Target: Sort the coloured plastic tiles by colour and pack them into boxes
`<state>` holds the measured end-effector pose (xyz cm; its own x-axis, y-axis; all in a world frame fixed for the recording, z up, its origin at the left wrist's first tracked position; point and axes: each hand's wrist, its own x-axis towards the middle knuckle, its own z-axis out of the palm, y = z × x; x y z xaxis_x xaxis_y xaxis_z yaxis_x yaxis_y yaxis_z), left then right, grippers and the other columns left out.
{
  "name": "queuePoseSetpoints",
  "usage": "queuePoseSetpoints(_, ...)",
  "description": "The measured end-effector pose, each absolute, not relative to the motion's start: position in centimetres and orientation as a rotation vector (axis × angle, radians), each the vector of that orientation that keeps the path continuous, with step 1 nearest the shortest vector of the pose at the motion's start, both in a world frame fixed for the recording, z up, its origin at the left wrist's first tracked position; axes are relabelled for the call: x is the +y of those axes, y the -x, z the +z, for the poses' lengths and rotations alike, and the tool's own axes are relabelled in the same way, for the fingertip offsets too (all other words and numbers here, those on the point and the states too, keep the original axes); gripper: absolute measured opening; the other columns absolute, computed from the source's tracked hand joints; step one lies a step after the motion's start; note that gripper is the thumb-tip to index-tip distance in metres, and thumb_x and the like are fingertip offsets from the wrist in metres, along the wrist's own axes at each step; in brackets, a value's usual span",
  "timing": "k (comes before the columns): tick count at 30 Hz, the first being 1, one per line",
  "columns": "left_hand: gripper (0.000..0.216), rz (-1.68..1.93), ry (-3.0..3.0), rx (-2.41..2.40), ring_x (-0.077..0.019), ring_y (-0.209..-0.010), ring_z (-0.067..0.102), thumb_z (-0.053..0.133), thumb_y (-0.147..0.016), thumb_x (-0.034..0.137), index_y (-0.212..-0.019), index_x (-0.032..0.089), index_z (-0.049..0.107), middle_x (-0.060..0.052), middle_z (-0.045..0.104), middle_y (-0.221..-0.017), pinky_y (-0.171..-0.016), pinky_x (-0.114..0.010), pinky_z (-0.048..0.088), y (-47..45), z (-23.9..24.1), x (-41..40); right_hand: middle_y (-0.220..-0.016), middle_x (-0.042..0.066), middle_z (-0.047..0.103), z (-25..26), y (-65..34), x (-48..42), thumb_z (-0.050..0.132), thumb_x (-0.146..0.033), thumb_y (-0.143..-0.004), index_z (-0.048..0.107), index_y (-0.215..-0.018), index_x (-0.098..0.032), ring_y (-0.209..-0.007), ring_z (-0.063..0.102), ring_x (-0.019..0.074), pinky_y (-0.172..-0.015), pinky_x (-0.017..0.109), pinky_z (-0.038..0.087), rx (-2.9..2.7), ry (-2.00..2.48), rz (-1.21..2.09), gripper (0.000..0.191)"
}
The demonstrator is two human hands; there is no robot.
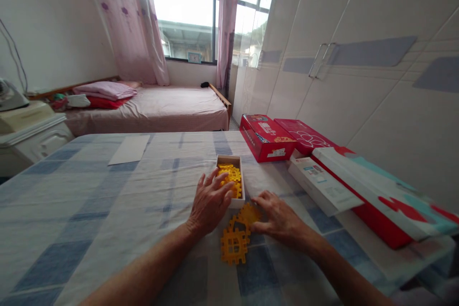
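A small white cardboard box (pixel 241 162) sits on the checked tablecloth and holds several yellow interlocking plastic tiles (pixel 231 173). My left hand (pixel 210 203) lies spread over the box's near end, fingers apart and resting on the tiles inside. Just in front of the box lie joined yellow tiles (pixel 234 245) on the cloth. My right hand (pixel 278 217) rests on the cloth beside them, fingers bent, thumb and fingertips touching the upper tile (pixel 247 214).
Two red boxes (pixel 267 137) and long white and red flat boxes (pixel 358 186) line the right side by the wardrobe (pixel 358 57). A white paper (pixel 129 149) lies at the table's far left. A bed (pixel 158 107) stands beyond the table.
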<state>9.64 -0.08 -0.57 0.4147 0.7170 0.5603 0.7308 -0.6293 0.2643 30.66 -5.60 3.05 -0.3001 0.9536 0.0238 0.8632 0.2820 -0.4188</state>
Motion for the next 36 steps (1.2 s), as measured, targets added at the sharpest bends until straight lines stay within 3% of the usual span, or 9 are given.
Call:
queuePoseSetpoints(7,0.027,-1.044,2.592,-1.334,-0.0269,-0.127,0.038,0.043,-0.087,0.025,-0.105,0.025,0.064,-0.005,0.058,-0.123,-0.105,-0.055,0.024,-9.3,-0.3,-0.4,-0.085,0.001,0.057,1.9,-30.1,-6.0,0.065,-0.024,-0.066,0.053,-0.086,-0.020,-0.075,0.051,0.0148,-0.066,0.025,0.039,-2.079,1.655,0.668,0.024)
queuePoseSetpoints(10,0.027,-1.065,2.566,-1.383,-0.0262,-0.124,0.042,0.042,-0.088,0.026,-0.104,0.024,0.064,-0.005,0.059,-0.122,-0.105,-0.054,0.025,-9.2,-0.1,-0.5,-0.071,-0.003,0.055,2.5,-31.0,-5.9,0.054,-0.017,-0.070,0.050,-0.081,-0.020,-0.064,0.050,0.0114,-0.058,0.023,0.036,-1.960,1.631,0.843,0.012)
queuePoseSetpoints(13,0.027,-1.103,2.570,-1.415,-0.0249,-0.123,0.044,0.040,-0.089,0.026,-0.097,0.024,0.066,-0.003,0.062,-0.118,-0.105,-0.053,0.025,-9.2,0.2,-0.7,-0.070,-0.003,0.056,3.5,-32.0,-5.4,0.049,-0.020,-0.075,0.052,-0.080,-0.018,-0.062,0.050,0.0105,-0.057,0.023,0.037,-1.832,1.581,0.897,0.006)
queuePoseSetpoints(19,0.025,-1.227,2.559,-1.393,-0.0216,-0.118,0.047,0.039,-0.090,0.024,-0.091,0.024,0.064,-0.002,0.063,-0.115,-0.105,-0.051,0.026,-9.4,0.3,-0.6,-0.070,-0.002,0.054,5.8,-29.9,-0.9,0.056,-0.031,-0.073,0.054,-0.091,-0.016,-0.053,0.047,0.0090,-0.049,0.023,0.038,-1.536,1.462,0.994,0.023)
queuePoseSetpoints(23,0.023,-1.386,2.464,-1.383,-0.0198,-0.112,0.050,0.041,-0.089,0.020,-0.102,0.022,0.059,-0.006,0.060,-0.115,-0.102,-0.046,0.033,-9.0,-0.1,-0.3,-0.094,0.007,0.059,6.1,-27.3,1.4,0.059,-0.033,-0.072,0.053,-0.105,-0.014,-0.068,0.055,0.0124,-0.062,0.027,0.045,-1.567,1.537,0.798,0.038)
queuePoseSetpoints(27,0.028,-1.421,2.448,-1.383,-0.0192,-0.108,0.052,0.042,-0.087,0.018,-0.112,0.021,0.056,-0.007,0.058,-0.117,-0.093,-0.039,0.042,-8.7,-0.4,-0.2,-0.096,0.006,0.059,5.6,-27.5,-1.9,0.057,-0.029,-0.075,0.060,-0.097,-0.017,-0.071,0.055,0.0132,-0.071,0.028,0.043,-1.865,1.599,0.521,0.025)
queuePoseSetpoints(29,0.032,-1.294,2.520,-1.340,-0.0211,-0.114,0.049,0.042,-0.087,0.018,-0.114,0.022,0.057,-0.007,0.056,-0.123,-0.096,-0.041,0.040,-8.9,-0.4,-0.4,-0.092,0.003,0.060,5.3,-28.3,-4.8,0.059,-0.027,-0.074,0.060,-0.100,-0.020,-0.071,0.056,0.0133,-0.069,0.027,0.043,-2.033,1.588,0.646,0.027)
queuePoseSetpoints(33,0.030,-1.078,2.593,-1.360,-0.0249,-0.125,0.040,0.041,-0.088,0.022,-0.111,0.025,0.061,-0.002,0.057,-0.126,-0.104,-0.049,0.031,-9.5,-0.2,-0.7,-0.107,0.004,0.056,4.6,-30.0,-8.9,0.062,-0.021,-0.067,0.051,-0.122,-0.023,-0.072,0.055,0.0134,-0.070,0.026,0.043,-2.149,1.726,0.730,0.056)
queuePoseSetpoints(36,0.027,-1.098,2.585,-1.406,-0.0240,-0.125,0.041,0.041,-0.089,0.022,-0.101,0.026,0.064,0.000,0.062,-0.117,-0.105,-0.051,0.027,-9.6,-0.2,-0.8,-0.113,0.007,0.053,3.8,-30.4,-9.8,0.060,-0.019,-0.066,0.051,-0.120,-0.021,-0.079,0.056,0.0154,-0.073,0.027,0.043,-2.160,1.823,0.694,0.055)
